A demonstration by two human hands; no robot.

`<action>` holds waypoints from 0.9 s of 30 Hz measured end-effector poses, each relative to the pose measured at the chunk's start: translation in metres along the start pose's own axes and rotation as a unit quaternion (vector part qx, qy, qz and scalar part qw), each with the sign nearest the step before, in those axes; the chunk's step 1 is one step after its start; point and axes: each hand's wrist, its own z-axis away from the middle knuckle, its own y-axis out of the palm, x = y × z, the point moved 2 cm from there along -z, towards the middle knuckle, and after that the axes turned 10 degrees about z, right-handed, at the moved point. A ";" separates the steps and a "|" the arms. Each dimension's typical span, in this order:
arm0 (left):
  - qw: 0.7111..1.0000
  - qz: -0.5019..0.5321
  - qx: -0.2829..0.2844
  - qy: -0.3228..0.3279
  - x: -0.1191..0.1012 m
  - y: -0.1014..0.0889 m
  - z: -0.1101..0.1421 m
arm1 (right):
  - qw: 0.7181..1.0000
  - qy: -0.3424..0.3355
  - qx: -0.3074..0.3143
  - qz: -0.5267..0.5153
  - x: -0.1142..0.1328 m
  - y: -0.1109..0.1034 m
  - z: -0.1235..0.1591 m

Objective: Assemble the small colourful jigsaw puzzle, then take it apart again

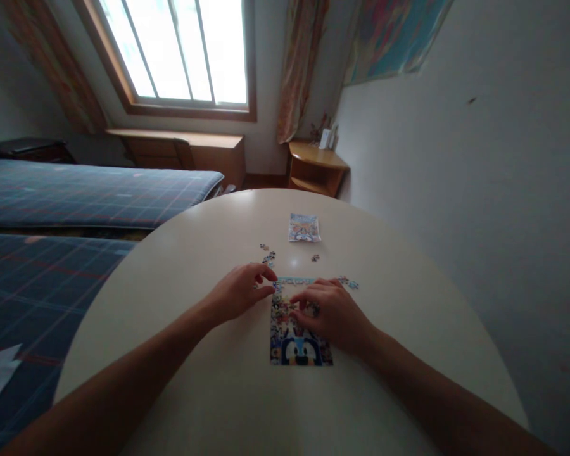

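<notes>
A partly assembled jigsaw puzzle (301,349) lies on the round table, with a blue cartoon face along its near edge. Pale bare patches show in its upper part, below a light blue strip at the far edge. At the upper left corner, my left hand (240,291) rests with its thumb and index finger apart, touching or very near the border. Over the right side of the puzzle, my right hand (332,313) has its thumb and index finger curled together just above the pieces. Whatever lies between those fingertips is too small to make out. That hand hides part of the puzzle.
Loose puzzle pieces (268,258) lie beyond my left hand, others (349,282) beside my right hand, and a small cluster (315,258) farther off. A picture sheet (304,228) lies near the far side of the white table (209,253). A bed (76,196) stands left, a wall right.
</notes>
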 end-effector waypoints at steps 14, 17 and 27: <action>0.999 -0.012 0.017 0.024 0.002 0.004 0.001 | 1.000 0.000 0.015 -0.017 0.003 0.000 -0.002; 0.997 -0.015 0.027 0.077 0.002 0.004 0.003 | 1.000 -0.003 0.015 -0.019 0.004 0.001 -0.001; 0.990 -0.032 0.071 0.121 -0.003 0.004 0.009 | 1.000 0.000 -0.006 -0.016 0.000 -0.001 0.001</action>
